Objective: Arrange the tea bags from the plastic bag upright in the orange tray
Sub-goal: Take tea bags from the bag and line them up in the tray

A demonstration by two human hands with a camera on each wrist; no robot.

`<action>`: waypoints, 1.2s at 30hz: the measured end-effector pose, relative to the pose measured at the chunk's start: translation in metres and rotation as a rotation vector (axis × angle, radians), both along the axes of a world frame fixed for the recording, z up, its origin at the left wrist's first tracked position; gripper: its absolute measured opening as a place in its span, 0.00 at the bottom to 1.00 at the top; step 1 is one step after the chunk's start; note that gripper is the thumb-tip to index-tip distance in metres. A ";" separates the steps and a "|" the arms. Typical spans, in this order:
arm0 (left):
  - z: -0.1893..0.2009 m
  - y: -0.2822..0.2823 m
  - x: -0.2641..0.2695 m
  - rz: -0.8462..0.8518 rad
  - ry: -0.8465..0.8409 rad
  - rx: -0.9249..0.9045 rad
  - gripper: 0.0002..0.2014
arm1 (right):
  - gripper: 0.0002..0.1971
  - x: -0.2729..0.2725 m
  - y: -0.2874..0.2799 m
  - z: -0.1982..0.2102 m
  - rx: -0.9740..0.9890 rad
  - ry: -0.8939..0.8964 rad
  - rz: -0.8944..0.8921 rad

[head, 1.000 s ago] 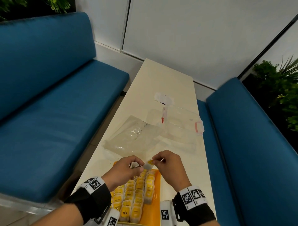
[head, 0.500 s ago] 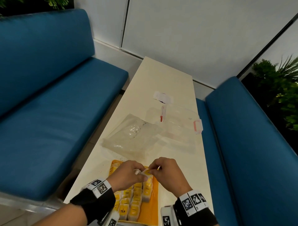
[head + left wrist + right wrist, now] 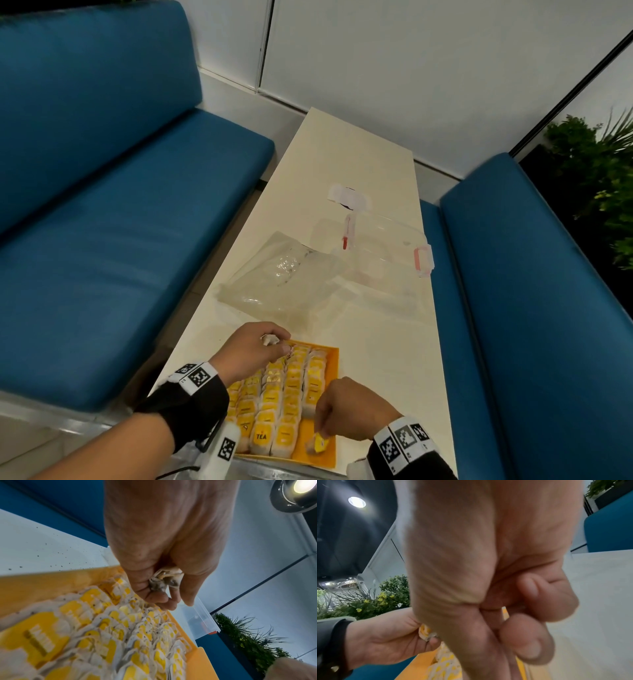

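Left hand (image 3: 251,353) over tray's far left corner, grip clenched on crumpled tea bag (image 3: 165,580). Right hand (image 3: 346,407) at near right of tray (image 3: 330,452), grip pinching yellow-tagged bag (image 3: 318,443) low over bare tray floor. Rows of bags (image 3: 281,394) upright in tray, filling left and middle. Plastic bag (image 3: 284,277) flat on surface (image 3: 359,150) beyond tray; clear box (image 3: 383,253) just beside it.

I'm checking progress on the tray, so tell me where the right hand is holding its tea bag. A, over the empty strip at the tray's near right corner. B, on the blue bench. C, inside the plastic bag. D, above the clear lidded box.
A: the right hand pinches a tea bag over the bare strip of the orange tray, beside the filled rows.
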State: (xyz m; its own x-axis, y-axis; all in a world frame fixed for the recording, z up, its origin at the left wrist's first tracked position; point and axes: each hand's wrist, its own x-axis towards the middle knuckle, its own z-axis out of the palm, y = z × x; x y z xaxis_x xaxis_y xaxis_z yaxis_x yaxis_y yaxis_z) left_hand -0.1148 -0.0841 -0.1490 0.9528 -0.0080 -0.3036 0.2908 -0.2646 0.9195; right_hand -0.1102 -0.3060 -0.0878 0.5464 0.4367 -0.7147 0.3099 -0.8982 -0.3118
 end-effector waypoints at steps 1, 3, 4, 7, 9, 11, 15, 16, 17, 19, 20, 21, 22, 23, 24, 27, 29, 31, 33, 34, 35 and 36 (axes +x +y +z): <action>0.000 0.000 0.000 0.005 0.004 -0.002 0.09 | 0.08 0.001 0.001 -0.004 -0.009 0.010 0.003; 0.000 0.000 0.002 0.009 0.008 -0.002 0.11 | 0.08 0.003 0.003 -0.012 -0.033 -0.042 0.001; 0.001 0.000 0.002 0.009 0.011 0.000 0.11 | 0.09 0.003 0.003 -0.016 -0.046 -0.094 -0.007; 0.004 0.000 0.002 0.001 0.021 0.006 0.11 | 0.10 0.003 0.003 -0.030 -0.055 -0.251 -0.071; 0.005 0.001 0.002 0.003 0.031 -0.005 0.10 | 0.12 0.002 0.003 -0.035 -0.060 -0.308 -0.118; 0.006 0.001 0.001 0.012 0.046 -0.016 0.10 | 0.13 0.001 0.004 -0.039 -0.059 -0.340 -0.141; 0.010 0.002 0.002 0.027 0.071 -0.040 0.09 | 0.14 -0.001 0.005 -0.043 -0.048 -0.403 -0.177; 0.010 0.002 0.002 0.030 0.079 -0.048 0.09 | 0.14 -0.001 0.006 -0.043 -0.046 -0.414 -0.186; 0.011 0.002 0.002 0.033 0.087 -0.058 0.08 | 0.14 -0.001 0.005 -0.044 -0.044 -0.426 -0.190; 0.012 0.002 0.001 0.052 0.112 -0.107 0.07 | 0.14 -0.002 0.006 -0.045 -0.047 -0.449 -0.184; 0.014 0.002 0.001 0.068 0.138 -0.161 0.06 | 0.15 -0.003 0.006 -0.045 -0.048 -0.458 -0.179; 0.016 0.001 0.001 0.089 0.175 -0.243 0.07 | 0.15 -0.003 0.006 -0.045 -0.047 -0.463 -0.176; 0.019 0.001 0.001 0.113 0.221 -0.349 0.09 | 0.15 -0.003 0.006 -0.045 -0.042 -0.468 -0.177; 0.021 0.001 0.001 0.136 0.271 -0.466 0.11 | 0.15 -0.003 0.005 -0.044 -0.034 -0.473 -0.180; 0.023 0.001 0.001 0.154 0.317 -0.575 0.14 | 0.15 -0.002 0.005 -0.041 -0.025 -0.485 -0.186; 0.026 0.004 0.001 0.180 0.413 -0.804 0.20 | 0.16 0.004 0.005 -0.028 0.027 -0.580 -0.225; 0.025 0.003 0.001 0.186 0.444 -0.871 0.19 | 0.14 0.011 0.010 -0.019 0.102 -0.622 -0.260; 0.025 0.001 0.002 0.181 0.468 -0.892 0.18 | 0.11 0.016 0.016 -0.010 0.229 -0.591 -0.319; 0.027 -0.002 0.003 0.165 0.486 -0.912 0.17 | 0.09 0.020 0.024 -0.003 0.370 -0.534 -0.398; 0.028 -0.003 0.003 0.154 0.492 -0.918 0.17 | 0.09 0.021 0.028 -0.001 0.430 -0.510 -0.445; 0.030 -0.005 0.003 0.142 0.497 -0.918 0.18 | 0.09 0.021 0.031 0.002 0.481 -0.495 -0.490; 0.032 -0.006 0.004 0.129 0.504 -0.918 0.20 | 0.09 0.023 0.034 0.004 0.525 -0.479 -0.531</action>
